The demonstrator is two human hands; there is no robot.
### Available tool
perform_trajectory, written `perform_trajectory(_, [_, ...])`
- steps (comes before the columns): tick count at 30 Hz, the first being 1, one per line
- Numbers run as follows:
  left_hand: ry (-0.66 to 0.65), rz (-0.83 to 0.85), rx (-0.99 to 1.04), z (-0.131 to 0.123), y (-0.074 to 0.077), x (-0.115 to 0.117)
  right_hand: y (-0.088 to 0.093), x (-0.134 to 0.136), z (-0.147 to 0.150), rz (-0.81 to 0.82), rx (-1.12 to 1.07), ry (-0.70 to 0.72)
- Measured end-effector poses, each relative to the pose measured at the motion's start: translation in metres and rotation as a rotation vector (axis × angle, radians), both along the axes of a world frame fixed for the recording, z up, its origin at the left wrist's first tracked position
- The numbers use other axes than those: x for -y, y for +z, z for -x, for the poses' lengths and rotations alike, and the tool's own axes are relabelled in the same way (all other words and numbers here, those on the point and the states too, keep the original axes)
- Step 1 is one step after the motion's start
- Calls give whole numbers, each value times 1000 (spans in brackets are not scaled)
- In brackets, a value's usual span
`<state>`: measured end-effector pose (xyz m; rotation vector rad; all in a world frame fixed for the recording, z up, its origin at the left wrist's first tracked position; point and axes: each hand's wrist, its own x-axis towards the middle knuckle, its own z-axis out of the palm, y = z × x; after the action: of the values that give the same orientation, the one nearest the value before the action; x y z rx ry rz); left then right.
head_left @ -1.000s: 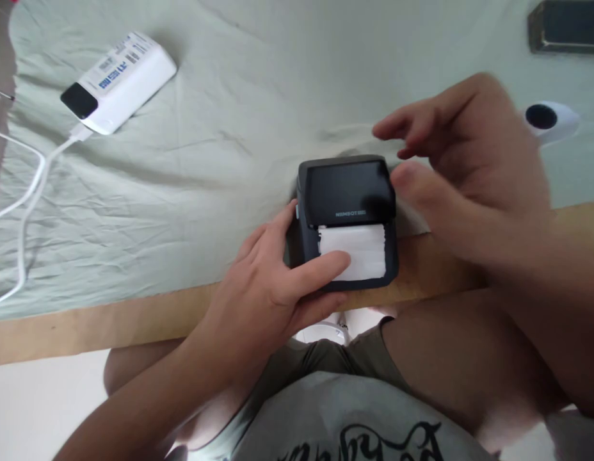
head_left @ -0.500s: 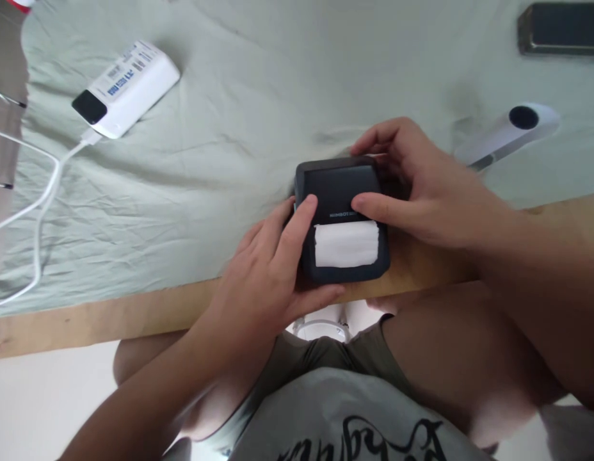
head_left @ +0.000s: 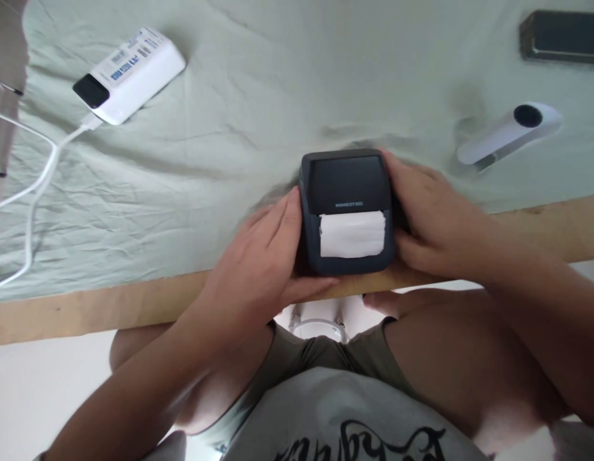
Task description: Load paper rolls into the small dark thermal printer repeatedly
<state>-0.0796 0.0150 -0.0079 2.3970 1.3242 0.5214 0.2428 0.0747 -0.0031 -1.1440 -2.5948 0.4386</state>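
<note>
A dark label printer with small lettering on its lid sits near the front edge of the cloth. White paper lies across its front part. My left hand grips the printer's left side, its thumb stretched along the near edge. On the opposite side my right hand holds the printer, fingers along the right wall and the tips partly hidden behind it.
A white power bank with a dark screen lies at the left, joined to a white cable. To the right are a white handheld device and a dark oblong case. A wooden edge borders the pale green cloth.
Both my thumbs have come off the printer's top, and my right hand has moved down to its right side. The printer appears slightly further right and turned a little.
</note>
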Motion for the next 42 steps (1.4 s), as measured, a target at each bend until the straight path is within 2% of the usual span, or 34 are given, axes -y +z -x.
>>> perform_trajectory(5, [-6, -24, 15, -3, 2, 3, -8, 16, 5, 2, 77, 29])
perform_trajectory(9, [-24, -18, 31, -5, 5, 8, -6, 27, 2, -44, 65, 121])
perform_trajectory(12, [-10, -19, 51, -6, 7, 10, -1, 29, 2, -23, 42, 118])
perform_trajectory(19, [27, -50, 63, -16, 11, -2, 15, 3, -2, -81, -25, 80])
perform_trajectory(21, [27, -52, 50, -20, 9, -8, 16, -6, -1, -49, -26, 50])
perform_trajectory(25, [4, 5, 38, -23, 4, -16, 11, -14, -3, 43, -14, 14])
perform_trajectory(31, [-3, 53, 72, -21, 2, -17, -3, -17, -15, -14, 11, -11])
perform_trajectory(36, [77, 39, 32, -22, 5, -15, -3, -16, -15, -71, 53, 81])
perform_trajectory(42, [63, -28, -92, -28, 9, -14, -5, -16, -14, -91, 72, 140])
